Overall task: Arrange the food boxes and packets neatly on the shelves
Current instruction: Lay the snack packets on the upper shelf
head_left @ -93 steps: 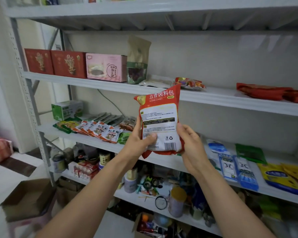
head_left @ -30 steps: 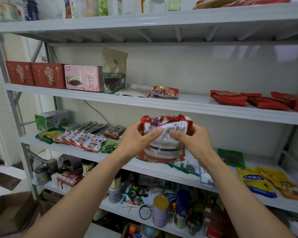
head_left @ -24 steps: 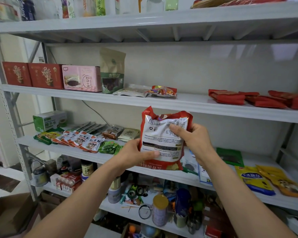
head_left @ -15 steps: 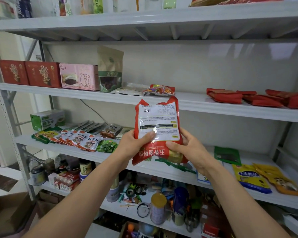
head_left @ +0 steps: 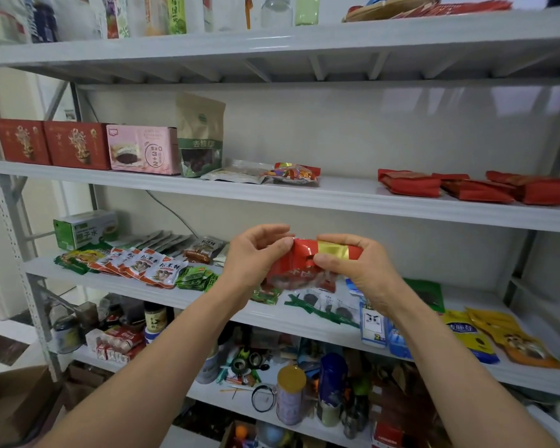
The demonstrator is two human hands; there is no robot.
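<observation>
Single head-worn view, facing forward and slightly down, close to grey shelving (head_left: 304,197), both forearms in frame

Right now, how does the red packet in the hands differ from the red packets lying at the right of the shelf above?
The held packet is in the air, pinched by the left hand and right hand; the shelf packets lie flat, untouched. The held packet shows a gold patch; the shelf packets look plain red. Both are red.

Red packet (head_left: 303,257) now flat, edge-on.
</observation>
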